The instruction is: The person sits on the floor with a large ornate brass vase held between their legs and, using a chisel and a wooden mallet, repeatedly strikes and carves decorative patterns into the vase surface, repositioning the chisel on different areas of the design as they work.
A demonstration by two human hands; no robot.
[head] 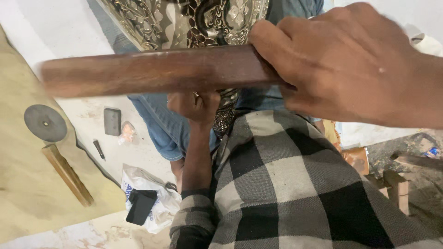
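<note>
Right hand (350, 64) clenched around dark brown wooden rod (157, 71) held level | left hand (194, 105) gripping ornate embossed silver metal vessel (194, 20) from below, over lap | best kept steady, strokes light.

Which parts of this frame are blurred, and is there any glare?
Head view: the wooden stick is smeared by motion, most at its left end; the right hand gripping it is slightly soft. The left hand and the checked shirt look sharp. The embossed metal vessel shows bright reflections.
</note>
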